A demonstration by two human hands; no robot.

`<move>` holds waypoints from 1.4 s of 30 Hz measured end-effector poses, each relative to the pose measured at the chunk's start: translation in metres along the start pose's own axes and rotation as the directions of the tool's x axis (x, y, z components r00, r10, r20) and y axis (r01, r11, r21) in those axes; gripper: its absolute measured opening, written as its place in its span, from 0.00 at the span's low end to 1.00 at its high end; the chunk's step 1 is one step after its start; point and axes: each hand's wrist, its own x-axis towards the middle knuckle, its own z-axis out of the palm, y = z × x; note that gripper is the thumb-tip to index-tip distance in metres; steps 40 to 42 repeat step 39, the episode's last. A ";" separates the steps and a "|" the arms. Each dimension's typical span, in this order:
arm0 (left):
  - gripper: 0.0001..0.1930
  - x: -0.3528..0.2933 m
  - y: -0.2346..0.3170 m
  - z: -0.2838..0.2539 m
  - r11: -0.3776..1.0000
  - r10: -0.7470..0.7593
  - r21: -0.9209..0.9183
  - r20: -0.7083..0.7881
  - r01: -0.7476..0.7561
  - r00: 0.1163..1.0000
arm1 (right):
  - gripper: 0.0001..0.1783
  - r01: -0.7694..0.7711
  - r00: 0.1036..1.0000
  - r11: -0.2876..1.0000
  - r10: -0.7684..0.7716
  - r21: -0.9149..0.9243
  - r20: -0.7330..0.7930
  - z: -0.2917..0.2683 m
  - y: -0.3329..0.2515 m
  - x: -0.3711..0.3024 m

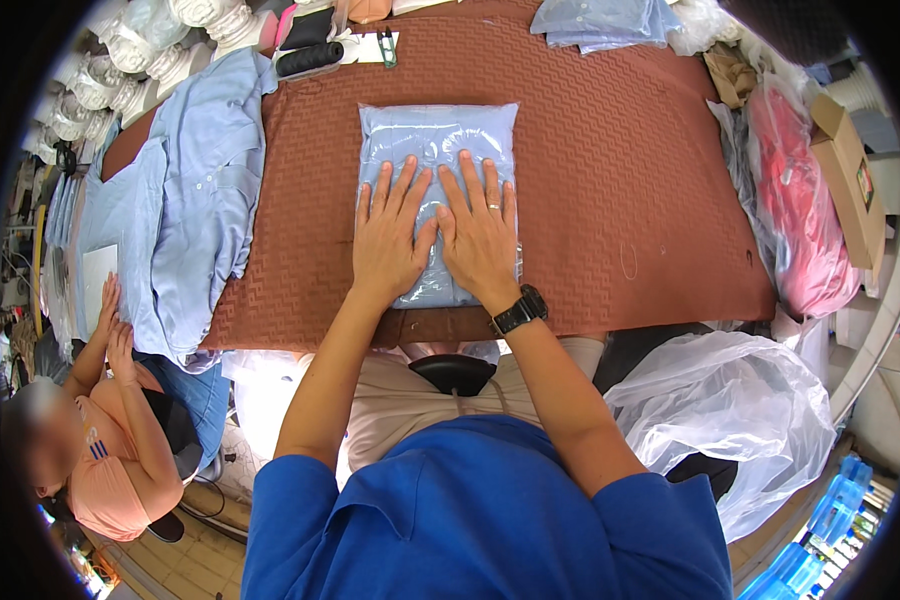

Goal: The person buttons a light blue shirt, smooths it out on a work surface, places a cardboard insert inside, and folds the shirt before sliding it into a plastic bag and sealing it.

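Observation:
In front of me on the brown cloth-covered table point(620, 220) lies a folded light blue garment in a clear plastic bag point(435, 125), close to the near edge. My left hand point(390, 240) is flat on its left half, fingers stretched out and pointing away from me. On the right half my right hand point(478, 240) also lies flat with its fingers spread, a ring on one finger and a black watch on the wrist. The two thumbs nearly meet over the middle of the package. Beneath the palms, part of the package is hidden.
Loose light blue shirts point(205, 190) cover the table's left end, where a seated co-worker's hands point(115, 320) rest. Thread snips point(387, 48) and a black thread spool point(310, 60) lie at the back. A red plastic-wrapped bundle point(790, 200) stands right; a clear plastic sack point(730, 400) hangs below.

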 end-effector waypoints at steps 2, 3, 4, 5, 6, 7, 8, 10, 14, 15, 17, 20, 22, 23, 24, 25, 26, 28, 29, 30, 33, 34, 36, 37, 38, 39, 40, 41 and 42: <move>0.30 0.001 0.001 0.000 1.000 0.000 0.000 0.001 0.000 1.000 | 0.27 -0.003 1.000 1.000 0.003 0.003 0.003 0.000 0.001 0.000; 0.30 0.001 0.000 0.000 1.000 -0.001 -0.006 0.000 0.001 1.000 | 0.27 -0.003 1.000 1.000 0.003 0.001 0.008 0.000 0.000 0.000; 0.30 0.001 0.000 0.001 1.000 -0.002 -0.012 -0.001 0.002 1.000 | 0.27 -0.004 1.000 1.000 0.004 0.000 0.013 0.000 0.000 0.001; 0.30 0.000 -0.001 0.001 1.000 -0.003 -0.013 -0.004 0.003 1.000 | 0.27 -0.004 1.000 1.000 0.005 -0.005 0.015 0.000 0.000 0.001; 0.30 0.000 0.000 0.001 1.000 -0.003 -0.010 -0.006 0.003 1.000 | 0.27 -0.006 1.000 1.000 0.006 -0.004 0.016 0.000 0.000 0.001; 0.30 0.000 0.000 0.001 1.000 -0.003 -0.008 -0.009 0.003 1.000 | 0.27 -0.007 1.000 1.000 0.007 -0.005 0.017 0.000 0.000 0.001; 0.30 0.001 0.000 0.001 1.000 -0.002 -0.007 -0.010 0.002 1.000 | 0.27 -0.007 1.000 1.000 0.007 -0.004 0.014 0.000 0.000 0.001; 0.30 0.001 0.000 0.001 1.000 -0.001 -0.007 -0.014 0.001 1.000 | 0.27 -0.008 1.000 1.000 0.008 -0.004 0.007 0.000 0.000 0.001; 0.30 0.000 0.000 0.001 1.000 -0.002 -0.010 -0.018 0.002 1.000 | 0.26 -0.005 1.000 1.000 0.005 -0.009 -0.009 0.002 0.000 0.001; 0.30 0.000 0.000 0.001 1.000 -0.004 -0.010 -0.016 0.003 1.000 | 0.26 -0.006 1.000 1.000 0.006 -0.014 -0.008 0.002 0.000 0.001; 0.30 0.000 0.000 0.002 1.000 -0.004 -0.009 -0.016 0.004 1.000 | 0.26 -0.007 1.000 1.000 0.007 -0.017 -0.006 0.003 0.000 0.000; 0.29 -0.001 0.000 0.002 1.000 0.000 -0.014 -0.018 -0.001 1.000 | 0.26 -0.011 1.000 1.000 0.011 -0.007 -0.013 0.003 0.000 -0.001; 0.29 0.000 0.001 0.001 1.000 0.001 -0.020 -0.021 -0.002 1.000 | 0.26 -0.008 0.999 1.000 0.008 0.005 -0.032 0.003 0.000 0.000; 0.29 0.000 0.001 0.001 1.000 0.001 -0.021 -0.020 -0.002 1.000 | 0.26 -0.010 0.999 1.000 0.011 0.008 -0.038 0.004 0.000 -0.001; 0.29 -0.001 0.001 0.001 1.000 0.000 -0.019 -0.023 0.000 1.000 | 0.26 -0.009 0.999 1.000 0.009 0.013 -0.046 0.004 -0.001 0.000; 0.29 -0.001 0.000 0.001 1.000 -0.002 -0.017 -0.026 0.001 1.000 | 0.25 -0.007 0.999 1.000 0.008 0.018 -0.054 0.004 -0.001 0.000; 0.29 -0.002 -0.002 0.002 1.000 0.001 -0.026 -0.025 -0.002 1.000 | 0.25 -0.007 0.998 1.000 0.009 0.031 -0.054 0.004 -0.002 0.000; 0.29 -0.001 -0.005 0.005 0.999 0.014 -0.052 -0.025 -0.016 1.000 | 0.25 -0.013 0.998 0.999 0.015 0.048 -0.058 0.002 0.001 -0.001; 0.28 0.000 -0.012 0.003 0.981 -0.021 -0.191 0.065 0.033 0.998 | 0.25 -0.059 0.998 0.982 0.058 0.179 0.009 0.003 0.008 -0.001; 0.28 0.007 -0.025 -0.004 0.947 -0.039 -0.311 0.146 0.083 0.989 | 0.25 -0.098 0.995 0.946 0.082 0.309 0.064 0.004 0.020 0.007; 0.27 0.035 -0.032 -0.031 0.919 -0.147 -0.355 0.101 0.174 0.984 | 0.26 -0.120 0.992 0.870 0.120 0.477 0.031 -0.022 0.025 0.038; 0.27 0.043 -0.030 -0.039 0.926 -0.192 -0.324 0.036 0.193 0.981 | 0.26 -0.112 0.990 0.859 0.138 0.500 -0.015 -0.032 0.023 0.047; 0.28 0.065 -0.038 -0.018 0.983 -0.112 -0.154 -0.067 0.101 0.991 | 0.27 -0.044 0.989 0.973 0.075 0.227 -0.129 -0.010 0.023 0.068; 0.29 0.071 -0.043 -0.003 0.996 -0.065 -0.067 -0.108 0.058 0.992 | 0.28 -0.021 0.984 0.997 0.035 0.078 -0.176 0.005 0.026 0.075; 0.30 0.072 -0.049 0.008 0.996 -0.089 -0.033 -0.055 0.087 0.994 | 0.29 -0.026 0.990 0.998 0.032 0.051 -0.137 0.019 0.031 0.077; 0.32 0.073 -0.051 0.014 0.994 -0.108 0.000 -0.003 0.108 0.994 | 0.30 -0.033 0.994 0.999 0.035 0.020 -0.101 0.027 0.034 0.078; 0.32 0.073 -0.051 0.014 0.994 -0.108 0.000 -0.003 0.108 0.994 | 0.30 -0.033 0.994 0.999 0.035 0.020 -0.101 0.027 0.034 0.078; 0.32 0.073 -0.051 0.014 0.994 -0.108 0.000 -0.003 0.108 0.994 | 0.30 -0.033 0.994 0.999 0.035 0.020 -0.101 0.027 0.034 0.078; 0.32 0.073 -0.051 0.014 0.994 -0.108 0.000 -0.003 0.108 0.994 | 0.30 -0.033 0.994 0.999 0.035 0.020 -0.101 0.027 0.034 0.078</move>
